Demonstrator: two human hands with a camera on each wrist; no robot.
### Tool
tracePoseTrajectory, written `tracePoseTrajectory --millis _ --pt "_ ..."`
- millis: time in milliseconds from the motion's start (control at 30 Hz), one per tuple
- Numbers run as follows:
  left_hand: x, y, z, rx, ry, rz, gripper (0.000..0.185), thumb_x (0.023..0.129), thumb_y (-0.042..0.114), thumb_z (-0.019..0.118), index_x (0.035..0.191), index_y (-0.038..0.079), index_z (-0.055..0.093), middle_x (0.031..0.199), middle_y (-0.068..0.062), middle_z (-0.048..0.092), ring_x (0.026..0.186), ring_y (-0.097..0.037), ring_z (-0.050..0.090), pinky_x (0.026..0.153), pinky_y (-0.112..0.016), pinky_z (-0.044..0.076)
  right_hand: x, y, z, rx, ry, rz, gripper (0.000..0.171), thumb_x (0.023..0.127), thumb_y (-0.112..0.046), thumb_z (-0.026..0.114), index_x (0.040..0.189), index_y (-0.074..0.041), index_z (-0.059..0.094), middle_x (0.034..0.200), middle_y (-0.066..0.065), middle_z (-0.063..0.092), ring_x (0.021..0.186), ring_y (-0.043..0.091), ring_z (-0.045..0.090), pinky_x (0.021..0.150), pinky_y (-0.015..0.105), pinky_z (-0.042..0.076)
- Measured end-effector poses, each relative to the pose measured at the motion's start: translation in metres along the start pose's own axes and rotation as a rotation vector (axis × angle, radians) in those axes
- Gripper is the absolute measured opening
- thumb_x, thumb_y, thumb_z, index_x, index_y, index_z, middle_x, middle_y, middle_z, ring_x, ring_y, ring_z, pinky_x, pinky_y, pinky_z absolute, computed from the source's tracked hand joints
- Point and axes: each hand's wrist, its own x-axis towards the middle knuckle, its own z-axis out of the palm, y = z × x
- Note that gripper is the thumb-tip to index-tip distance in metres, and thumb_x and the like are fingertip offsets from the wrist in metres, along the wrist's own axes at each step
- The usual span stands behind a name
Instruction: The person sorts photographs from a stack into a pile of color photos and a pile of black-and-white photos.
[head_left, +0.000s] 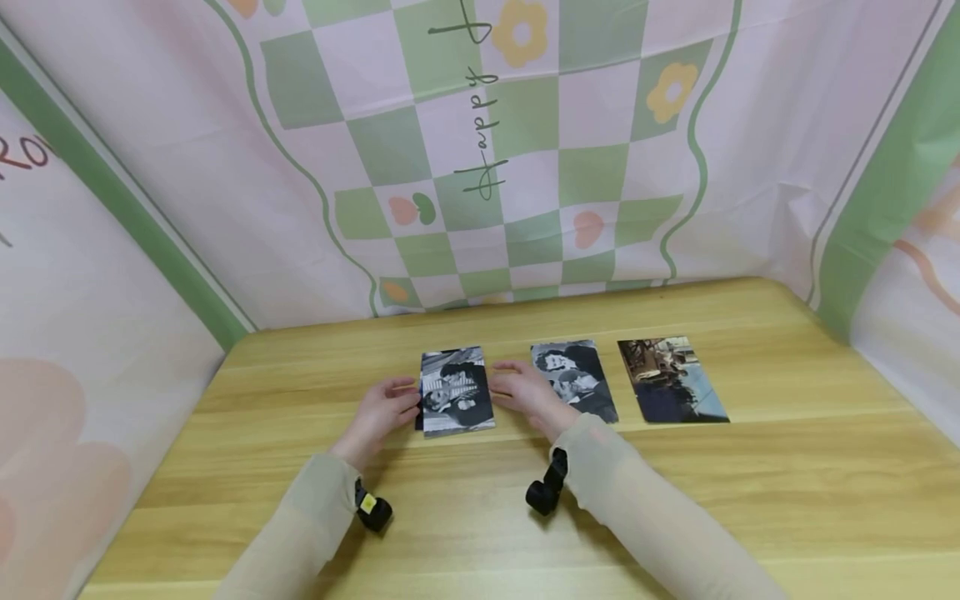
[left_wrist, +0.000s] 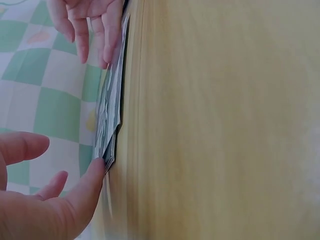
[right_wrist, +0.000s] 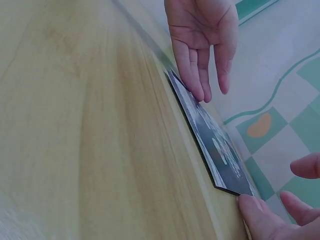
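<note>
I see three photos in a row on the worktop (head_left: 300,500). My left hand (head_left: 382,414) touches the left edge of the left photo (head_left: 456,392), and my right hand (head_left: 528,392) touches its right edge — fingers straight, each grip loose, nothing grasped. The photo looks like the top of a small stack lying flat between my hands. The middle photo (head_left: 577,379) lies just beside my right hand, and the right photo (head_left: 671,379) lies past it. I think two are already laid out, and the stack is what is left to lay.
</note>
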Motion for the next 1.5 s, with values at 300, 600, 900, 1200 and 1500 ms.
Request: tracePoseTrajectory --millis 300,600,900,1200,1500 --pt "0.001 0.003 -0.002 0.017 -0.043 -0.046 0.044 0.094 -0.001 0.05 0.135 -0.01 0.038 0.136 -0.03 0.043 0.122 -0.04 0.049 0.104 -0.044 0.045 0.0 -0.002 0.0 0.018 -0.036 0.02 0.044 0.097 -0.001 0.042 0.139 0.01 0.033 0.137 0.032 0.041 0.126 0.041 0.045 0.107 0.044 0.043" --pt "0.0 0.005 0.002 -0.009 -0.048 -0.042 0.043 0.094 -0.001 0.049 0.134 -0.011 0.039 0.134 -0.03 0.044 0.117 -0.034 0.053 0.103 -0.041 0.046 0.002 -0.001 0.001 -0.111 0.002 0.035 0.045 0.094 -0.003 0.051 0.138 0.001 0.042 0.132 0.026 0.049 0.098 0.024 0.06 0.085 0.033 0.056" --pt "0.0 0.008 0.01 0.012 -0.045 -0.06 0.041 0.093 -0.005 0.05 0.133 -0.011 0.042 0.127 -0.027 0.048 0.104 -0.023 0.057 0.096 -0.033 0.052 0.003 0.003 0.007 -0.135 0.02 0.058 0.062 0.088 0.009 0.055 0.145 -0.007 0.034 0.132 0.026 0.052 0.089 0.024 0.066 0.073 0.034 0.059" --pt "0.001 0.005 0.016 0.057 -0.021 -0.007 0.043 0.089 -0.011 0.052 0.131 -0.011 0.046 0.117 -0.025 0.056 0.09 -0.016 0.059 0.084 -0.028 0.056 -0.002 0.001 0.0 -0.2 -0.007 0.06 0.062 0.089 0.005 0.056 0.145 -0.01 0.034 0.132 0.024 0.053 0.099 0.028 0.064 0.077 0.037 0.058" --pt "-0.002 0.009 0.029 0.006 -0.02 0.045 0.045 0.085 -0.012 0.054 0.13 -0.011 0.049 0.096 -0.011 0.057 0.078 -0.01 0.056 0.073 -0.02 0.055 -0.014 -0.009 -0.021 -0.349 -0.007 0.005 0.056 0.091 -0.001 0.057 0.143 -0.012 0.04 0.123 0.025 0.058 0.095 0.027 0.064 0.072 0.037 0.059"
